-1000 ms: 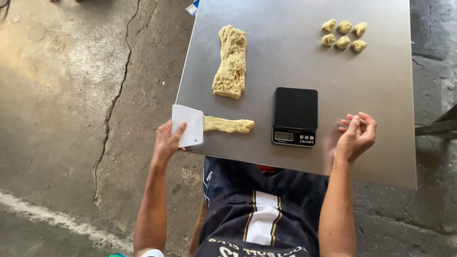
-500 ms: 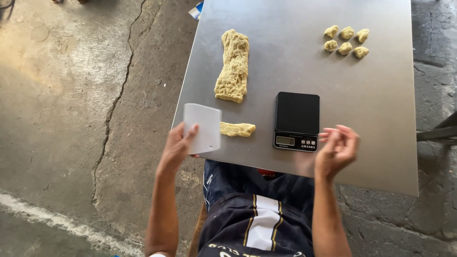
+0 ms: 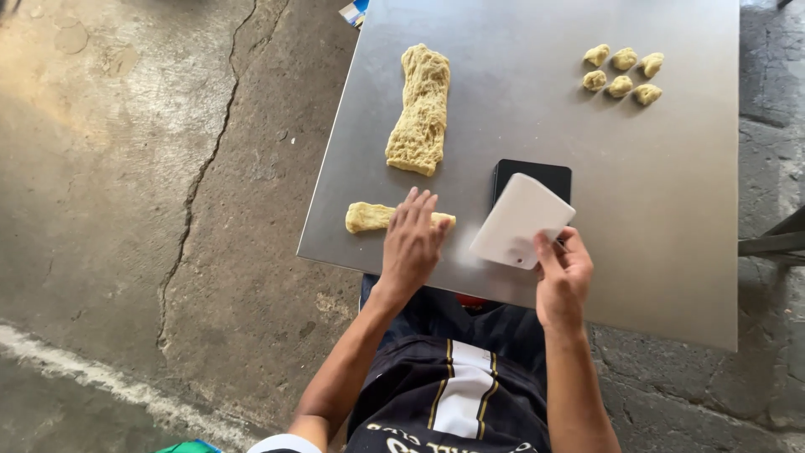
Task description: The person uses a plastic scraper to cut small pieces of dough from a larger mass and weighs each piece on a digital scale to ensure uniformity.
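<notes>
My left hand point(image 3: 412, 243) lies flat, fingers spread, on the right end of a small strip of yellow dough point(image 3: 373, 217) near the front edge of the steel table point(image 3: 671, 201). My right hand point(image 3: 563, 274) holds a white plastic dough scraper point(image 3: 521, 221) tilted above a black kitchen scale point(image 3: 537, 176), hiding most of it. A long, rough slab of dough point(image 3: 420, 111) lies beyond the strip, towards the table's far left.
Several small dough pieces point(image 3: 622, 74) sit in two rows at the table's far right. Cracked concrete floor point(image 3: 168, 168) spreads to the left. A dark frame point(image 3: 771, 242) juts in at the right edge.
The white scraper has passed from my left hand to my right hand. My left hand has come down onto the small dough strip; my right hand moved in over the scale.
</notes>
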